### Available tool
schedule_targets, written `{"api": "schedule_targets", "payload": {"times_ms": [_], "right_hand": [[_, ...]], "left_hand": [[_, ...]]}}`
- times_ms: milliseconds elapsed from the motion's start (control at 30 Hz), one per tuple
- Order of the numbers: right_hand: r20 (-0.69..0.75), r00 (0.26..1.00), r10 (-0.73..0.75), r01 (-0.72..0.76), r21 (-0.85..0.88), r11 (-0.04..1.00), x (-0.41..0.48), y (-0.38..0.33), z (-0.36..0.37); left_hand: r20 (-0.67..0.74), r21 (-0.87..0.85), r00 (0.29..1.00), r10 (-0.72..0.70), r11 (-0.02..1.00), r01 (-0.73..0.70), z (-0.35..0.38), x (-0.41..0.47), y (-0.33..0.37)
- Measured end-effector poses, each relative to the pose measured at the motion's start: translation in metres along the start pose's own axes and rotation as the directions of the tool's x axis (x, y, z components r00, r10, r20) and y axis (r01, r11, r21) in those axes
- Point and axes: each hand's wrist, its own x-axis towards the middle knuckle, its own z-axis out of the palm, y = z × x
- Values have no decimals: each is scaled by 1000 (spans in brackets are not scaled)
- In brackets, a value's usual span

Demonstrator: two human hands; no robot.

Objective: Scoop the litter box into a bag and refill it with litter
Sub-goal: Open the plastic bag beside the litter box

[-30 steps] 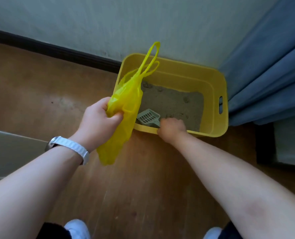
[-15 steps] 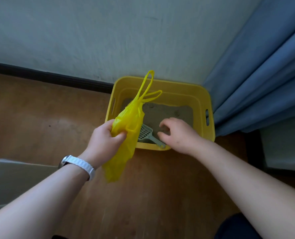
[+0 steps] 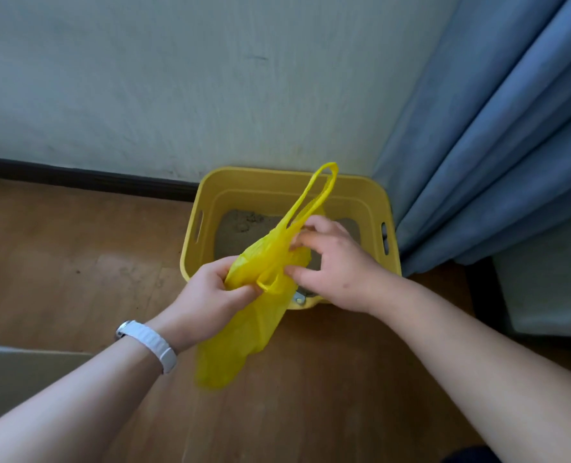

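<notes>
Directly below the camera, two bare hands work a yellow plastic bag (image 3: 244, 335) above a wooden floor (image 3: 60, 262). The left hand (image 3: 210, 295) grips the bunched middle of the bag, its fingers (image 3: 240, 290) curled tight round the plastic. The right hand (image 3: 337, 265) meets it from the other side; its fingers (image 3: 310, 238) and thumb are bent and pinch the thin plastic near the bag's mouth. Above the right fingers one loop handle (image 3: 314, 195) stands up. Below the left fingers the rest of the bag hangs limp.

Just beyond both sets of fingers a yellow litter box (image 3: 277, 192) sits against a pale wall (image 3: 210, 78), with grey litter (image 3: 244, 228) inside. Under the right thumb a small grey piece of the scoop (image 3: 300, 298) shows at the box's near rim, mostly hidden by the bag. A white watch band (image 3: 153, 345) circles the left wrist. To the right of the right fingers hangs a blue curtain (image 3: 494, 162).
</notes>
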Motion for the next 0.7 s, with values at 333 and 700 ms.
{"api": "schedule_targets", "payload": {"times_ms": [333,700], "right_hand": [[96,985,-141,149,-81,986,-6,-1,1],[91,986,-142,147,-49,988,-7,1,7]], "left_hand": [[-66,-2,983,170,985,-171,8,6,5],[-18,266,979,203,945,-191,19,15,7]]}}
